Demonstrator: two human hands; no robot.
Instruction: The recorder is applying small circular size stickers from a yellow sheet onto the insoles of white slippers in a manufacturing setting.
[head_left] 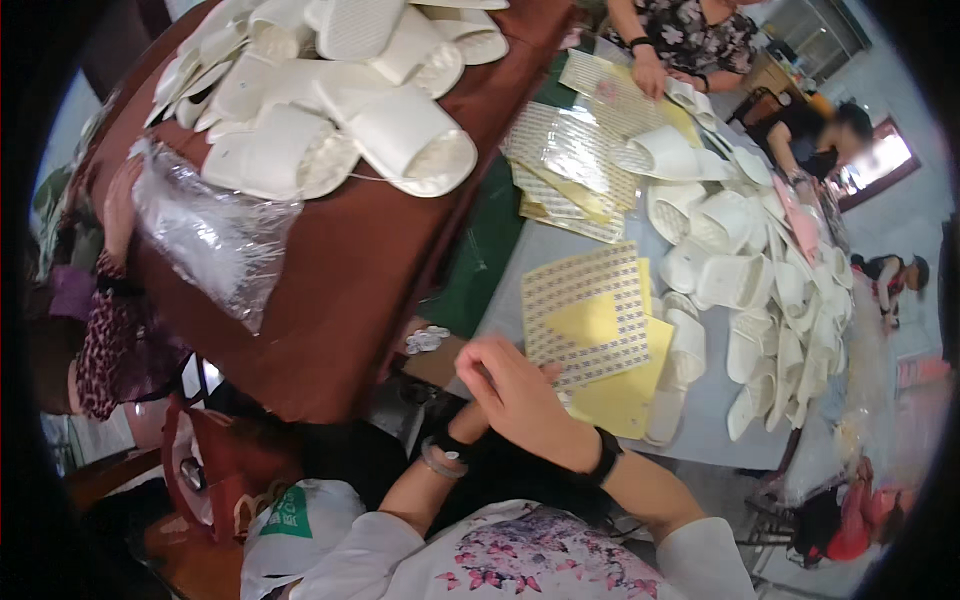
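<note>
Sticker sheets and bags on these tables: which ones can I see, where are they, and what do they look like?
Sticker sheet: under the right hand, rectangular, small pale labels on yellow backing.
More sticker sheets: farther up the grey table, overlapping, shiny.
Clear plastic bag: on the brown table, crumpled.
White bag: lower left, with a green patch.

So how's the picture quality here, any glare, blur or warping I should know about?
Head view: strong fisheye, so the grey table edges bend and black corners frame the picture; glare flashes off the clear plastic bag and the shiny sticker sheets; a bright, washed-out window sits top right; the hands look slightly soft.
</note>
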